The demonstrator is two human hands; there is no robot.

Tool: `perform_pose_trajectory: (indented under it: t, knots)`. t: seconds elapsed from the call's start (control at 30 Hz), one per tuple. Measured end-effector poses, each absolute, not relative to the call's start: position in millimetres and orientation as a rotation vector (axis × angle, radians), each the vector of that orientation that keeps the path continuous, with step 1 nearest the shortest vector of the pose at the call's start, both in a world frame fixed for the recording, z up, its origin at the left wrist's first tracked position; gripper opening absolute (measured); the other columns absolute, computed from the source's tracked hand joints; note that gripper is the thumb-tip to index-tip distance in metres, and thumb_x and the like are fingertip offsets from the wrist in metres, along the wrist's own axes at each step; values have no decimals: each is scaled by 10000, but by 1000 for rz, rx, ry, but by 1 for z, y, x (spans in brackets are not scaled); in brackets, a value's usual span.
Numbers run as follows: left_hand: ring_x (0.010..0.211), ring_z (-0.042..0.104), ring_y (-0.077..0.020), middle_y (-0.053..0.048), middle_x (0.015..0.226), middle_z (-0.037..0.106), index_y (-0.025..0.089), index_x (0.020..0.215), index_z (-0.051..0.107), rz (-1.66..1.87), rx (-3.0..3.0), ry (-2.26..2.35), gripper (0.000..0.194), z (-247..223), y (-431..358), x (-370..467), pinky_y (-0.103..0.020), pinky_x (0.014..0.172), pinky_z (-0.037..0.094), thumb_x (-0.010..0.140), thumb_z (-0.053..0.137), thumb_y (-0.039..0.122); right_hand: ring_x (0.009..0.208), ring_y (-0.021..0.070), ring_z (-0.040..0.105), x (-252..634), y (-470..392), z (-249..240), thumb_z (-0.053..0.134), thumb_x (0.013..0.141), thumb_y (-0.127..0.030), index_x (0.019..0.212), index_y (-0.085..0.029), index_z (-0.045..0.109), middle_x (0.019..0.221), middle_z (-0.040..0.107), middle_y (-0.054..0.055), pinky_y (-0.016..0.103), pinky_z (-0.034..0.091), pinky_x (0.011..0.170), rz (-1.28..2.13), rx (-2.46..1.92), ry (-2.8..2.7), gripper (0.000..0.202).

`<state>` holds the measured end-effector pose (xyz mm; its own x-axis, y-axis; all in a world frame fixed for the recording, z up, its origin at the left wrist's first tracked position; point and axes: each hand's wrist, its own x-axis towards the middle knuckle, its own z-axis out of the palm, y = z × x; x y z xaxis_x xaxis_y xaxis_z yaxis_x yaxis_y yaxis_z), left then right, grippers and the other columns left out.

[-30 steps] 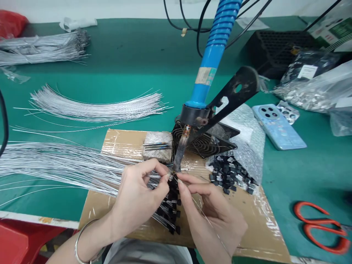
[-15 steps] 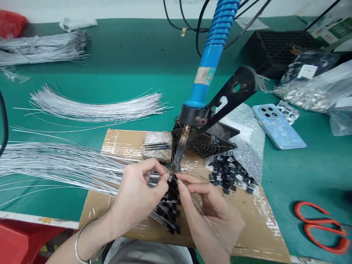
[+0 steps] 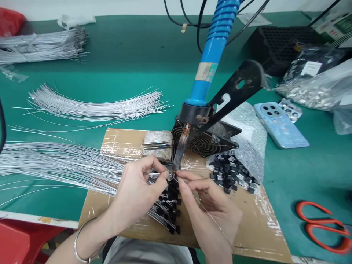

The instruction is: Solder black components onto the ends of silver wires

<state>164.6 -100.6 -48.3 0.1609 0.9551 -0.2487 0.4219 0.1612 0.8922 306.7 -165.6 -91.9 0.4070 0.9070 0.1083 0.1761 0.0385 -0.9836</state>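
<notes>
My left hand (image 3: 143,189) is closed in a pinch on a thin wire, its end just under the tip of the soldering iron (image 3: 180,148). The exact join is too small to make out. My right hand (image 3: 210,211) pinches a strand of solder wire (image 3: 213,219), which trails down across the palm. Both sets of fingertips nearly meet at the iron's tip. The iron has a blue handle (image 3: 208,55) and hangs tip-down in a black metal bracket (image 3: 238,88). Beneath my hands lie wires with small black end pieces (image 3: 172,211).
Loose wires (image 3: 60,161) reach in from the left, with another wire bundle (image 3: 99,106) behind. Cardboard (image 3: 247,227) covers the work spot. A black fan (image 3: 206,143), black pieces (image 3: 233,172), a phone (image 3: 286,126) and red-handled scissors (image 3: 324,229) are to the right.
My hands keep their pinches at the iron's tip, with only a slight shift of the right fingers. The view has moved a little, so the background sits slightly differently.
</notes>
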Motion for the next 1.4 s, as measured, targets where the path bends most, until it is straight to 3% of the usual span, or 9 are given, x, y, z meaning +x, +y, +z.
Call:
perform_pose_trajectory:
  t: [0.4,0.57,0.67,0.77,0.87,0.93,1.07,1.13,1.4]
  knots:
    - [811,680,-222,-59,806,740,198,724,649,642,1336,1418,136,-51,-99,167,-354,757,524,827,653,286,956,185,819,305,-166,-95,770,914,-197,770,-228,686,1058,848,46,231,631,848,735,-1455,-1030,169]
    - [636,585,-163,-46,798,746,197,749,671,591,1416,1452,138,-50,-101,163,-294,575,407,850,641,285,928,184,817,308,-167,-94,761,930,-217,768,-220,671,1035,845,53,241,630,829,738,-1454,-1035,185]
    - [511,446,-118,-23,782,737,198,755,691,573,1567,1486,145,-53,-103,157,-283,489,297,881,630,241,727,168,783,319,-165,-92,788,924,-275,839,-219,694,808,805,25,239,608,666,663,-1516,-896,139]
    - [745,642,-175,-46,884,761,197,767,723,719,1777,1410,159,-59,-109,151,-301,661,474,901,647,160,599,156,694,343,-167,-95,795,917,-363,812,-213,769,678,712,13,292,551,594,628,-1457,-632,185]
    - [984,688,-224,-71,1013,771,207,901,790,861,1962,1337,158,-63,-117,141,-370,883,520,925,664,115,654,262,726,383,-176,-110,716,866,-604,779,-179,868,775,784,169,462,549,620,684,-1372,-404,460]
    - [1003,691,-224,-73,1047,777,213,998,798,917,2035,1342,181,-63,-118,131,-378,908,526,942,663,105,723,327,750,414,-186,-128,616,854,-612,766,-179,880,852,797,237,558,517,645,664,-1445,-348,515]
    - [952,699,-246,-93,1016,793,179,1033,762,880,2365,1510,193,-64,-85,94,-400,894,533,1001,580,121,492,250,649,462,-201,-167,528,846,-623,780,-283,872,590,668,146,573,364,574,428,-1509,-426,488]
    - [1015,672,-313,-169,1119,769,133,1108,739,561,2628,1683,243,-69,-52,72,-458,904,521,1030,510,161,429,261,631,471,-200,-179,549,768,-641,641,-285,832,498,629,153,569,340,539,447,-1532,-473,472]
    - [950,636,-317,-181,927,728,176,803,690,328,2692,1506,299,-97,45,46,-448,897,471,910,466,9,351,250,540,459,-185,-186,587,637,-518,456,-242,727,530,676,182,573,355,497,341,-1548,-239,359]
